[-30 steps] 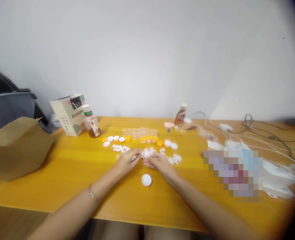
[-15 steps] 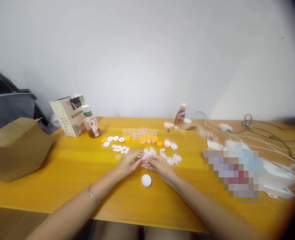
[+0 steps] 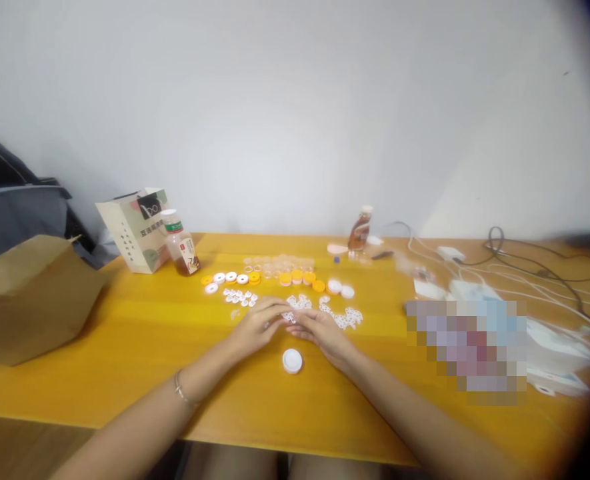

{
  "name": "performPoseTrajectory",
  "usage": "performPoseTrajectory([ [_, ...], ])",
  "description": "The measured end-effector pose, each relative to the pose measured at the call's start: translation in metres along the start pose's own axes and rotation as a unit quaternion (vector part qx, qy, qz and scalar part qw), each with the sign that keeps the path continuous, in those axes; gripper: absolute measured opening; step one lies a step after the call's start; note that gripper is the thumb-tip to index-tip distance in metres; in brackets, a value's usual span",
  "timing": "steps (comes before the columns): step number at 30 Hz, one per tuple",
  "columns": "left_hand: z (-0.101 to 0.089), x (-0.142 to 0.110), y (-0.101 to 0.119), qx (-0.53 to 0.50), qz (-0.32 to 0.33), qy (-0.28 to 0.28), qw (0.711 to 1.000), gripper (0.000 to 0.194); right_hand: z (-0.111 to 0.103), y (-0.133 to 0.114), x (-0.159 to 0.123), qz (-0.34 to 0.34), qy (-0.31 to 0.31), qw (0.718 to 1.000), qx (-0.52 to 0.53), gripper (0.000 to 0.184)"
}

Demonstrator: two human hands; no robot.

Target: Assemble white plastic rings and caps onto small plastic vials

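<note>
My left hand (image 3: pixel 259 325) and my right hand (image 3: pixel 321 332) meet fingertip to fingertip over the middle of the table. Their fingers are pinched together around something small and whitish that I cannot make out. Just beyond the fingertips lies a pile of small white pieces (image 3: pixel 302 302), partly covered by my hands. More white pieces (image 3: pixel 347 319) spread to the right of it. On the left is a group of small white parts (image 3: pixel 239 297). A round white cap-like part (image 3: pixel 292 361) rests on the table nearer to me, touched by neither hand.
Orange and white discs (image 3: pixel 231 277) and orange-rimmed round parts (image 3: pixel 297 277) form rows farther back, before clear rings (image 3: pixel 279 264). Bottles (image 3: pixel 181 247) (image 3: pixel 360 230) stand behind. Paper bags (image 3: pixel 35 300) (image 3: pixel 135 233) are left; cables (image 3: pixel 505 267) and a blurred patch (image 3: pixel 465 350) are right.
My hands stay together in almost the same spot; the right fingers have shifted slightly at the fingertips. The parts on the table lie as before.
</note>
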State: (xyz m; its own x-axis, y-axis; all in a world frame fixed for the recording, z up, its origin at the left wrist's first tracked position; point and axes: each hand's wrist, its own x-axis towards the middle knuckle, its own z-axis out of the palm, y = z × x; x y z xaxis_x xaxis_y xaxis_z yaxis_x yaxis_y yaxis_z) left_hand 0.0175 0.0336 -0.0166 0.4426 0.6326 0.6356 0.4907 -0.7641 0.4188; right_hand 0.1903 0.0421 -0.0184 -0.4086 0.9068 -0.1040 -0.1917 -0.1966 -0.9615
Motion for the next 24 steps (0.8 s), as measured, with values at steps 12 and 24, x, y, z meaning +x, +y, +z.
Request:
performPoseTrajectory([
  [12,-0.0016,0.0003,-0.0021,-0.006,-0.001,-0.026,1.000,0.024,0.0010,0.0002,-0.0005,-0.010,0.001,1.000,0.006,0.021],
  [24,0.0014,-0.0006,-0.0031,-0.057,-0.046,-0.012,0.997,0.023,0.0031,-0.0002,-0.0021,0.005,0.021,1.000,-0.001,0.022],
])
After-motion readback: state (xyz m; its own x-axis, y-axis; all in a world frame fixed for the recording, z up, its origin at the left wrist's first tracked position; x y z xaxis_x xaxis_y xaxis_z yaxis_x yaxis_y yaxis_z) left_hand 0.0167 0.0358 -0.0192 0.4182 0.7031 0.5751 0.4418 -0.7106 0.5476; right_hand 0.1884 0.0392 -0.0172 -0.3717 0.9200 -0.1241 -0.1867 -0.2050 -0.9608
